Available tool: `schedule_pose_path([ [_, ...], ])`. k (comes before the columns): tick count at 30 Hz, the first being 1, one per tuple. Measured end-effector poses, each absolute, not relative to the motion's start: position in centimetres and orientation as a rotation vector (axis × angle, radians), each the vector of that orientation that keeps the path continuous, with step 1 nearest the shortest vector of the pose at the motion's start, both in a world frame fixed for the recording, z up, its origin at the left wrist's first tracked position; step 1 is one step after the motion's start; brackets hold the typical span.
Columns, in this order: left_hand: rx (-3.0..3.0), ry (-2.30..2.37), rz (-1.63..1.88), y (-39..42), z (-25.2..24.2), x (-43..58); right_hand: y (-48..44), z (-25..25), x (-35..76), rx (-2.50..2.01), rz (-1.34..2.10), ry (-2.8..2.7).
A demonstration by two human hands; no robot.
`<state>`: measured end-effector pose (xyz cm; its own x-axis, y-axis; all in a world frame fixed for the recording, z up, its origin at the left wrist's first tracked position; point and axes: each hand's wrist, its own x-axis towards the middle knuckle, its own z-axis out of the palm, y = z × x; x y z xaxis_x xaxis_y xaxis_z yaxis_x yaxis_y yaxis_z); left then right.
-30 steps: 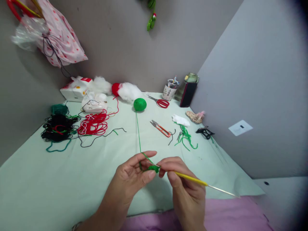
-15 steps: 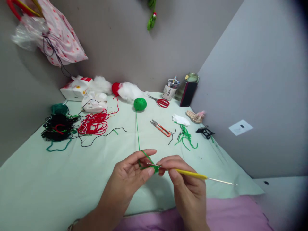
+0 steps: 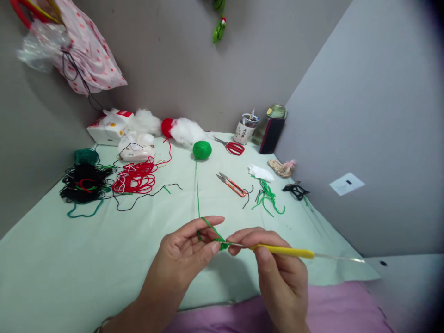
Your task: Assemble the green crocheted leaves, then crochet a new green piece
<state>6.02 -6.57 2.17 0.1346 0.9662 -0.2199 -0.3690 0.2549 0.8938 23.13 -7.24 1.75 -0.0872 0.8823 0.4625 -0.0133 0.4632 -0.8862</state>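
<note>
My left hand (image 3: pixel 187 252) pinches a small green crochet piece (image 3: pixel 222 244) between thumb and fingers, with green yarn (image 3: pixel 198 189) running over its raised index finger. That strand leads back to a green yarn ball (image 3: pixel 202 150) further up the table. In my right hand (image 3: pixel 277 263) is a crochet hook (image 3: pixel 291 251) with a yellow grip, held like a pencil. Its metal tip is at the green piece, and its other thin metal end points right. The fingers partly hide the small piece.
Orange thread snips (image 3: pixel 232 185) lie beyond my hands, with red-handled scissors (image 3: pixel 234 148) behind them. Green yarn scraps (image 3: pixel 268 196) lie to the right. Black yarn (image 3: pixel 86 182) and red yarn (image 3: pixel 137 178) are heaped at left. A cup (image 3: pixel 244 129) and a phone (image 3: pixel 273 135) stand at the back.
My right hand and the crochet hook have shifted to the right, drawing the hook's tip back toward the edge of the green piece. My left hand has barely moved.
</note>
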Motion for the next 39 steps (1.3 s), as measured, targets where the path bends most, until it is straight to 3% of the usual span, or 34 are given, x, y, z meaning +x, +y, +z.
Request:
schedule_pose_path([
  [13,1.128,1.183,1.281,-6.7,1.4,6.0,-8.2,1.3,23.1,-0.838,0.226,-1.985],
  [18,0.814,0.979,1.175,-7.0,1.7,6.5,-8.2,-0.2,23.1,-0.899,0.056,-2.016],
  [23,0.417,0.714,0.983,-6.4,2.3,6.2,-8.3,-0.3,23.2,-0.988,0.291,-1.766],
  [28,0.570,0.761,1.023,-6.4,2.3,6.2,-7.5,1.2,22.5,-0.806,0.755,-1.442],
  [36,0.608,0.786,1.072,-6.3,2.0,6.8,-8.1,-0.3,22.1,-0.985,0.338,-1.771],
  [39,0.432,0.722,0.984,-6.0,1.9,6.5,-7.9,0.1,22.4,-0.960,0.388,-1.715],
])
